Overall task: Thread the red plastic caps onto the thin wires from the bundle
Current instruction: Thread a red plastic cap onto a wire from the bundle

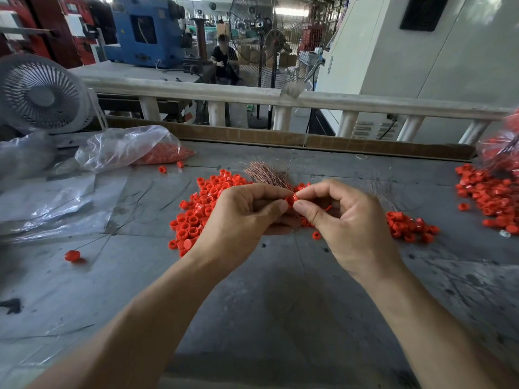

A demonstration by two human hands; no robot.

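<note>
One red plastic cap [291, 198] is pinched between my left hand [238, 217] and my right hand [345, 217], thumbs and forefingers meeting on it above the grey table [280, 290]. Just behind my fingers a bundle of thin coppery wires [266, 173] fans out on the table. A heap of loose red caps [196, 214] lies under and left of my left hand. More caps [410, 227] lie right of my right hand. Whether a wire runs through the held cap is too fine to tell.
A clear plastic bag with red caps [134, 150] lies at the back left, beside a grey fan [42, 94]. Another pile of caps with wires [488, 197] sits at the right edge. A lone cap on a wire [72, 256] lies left. A railing [252, 96] borders the table's far side.
</note>
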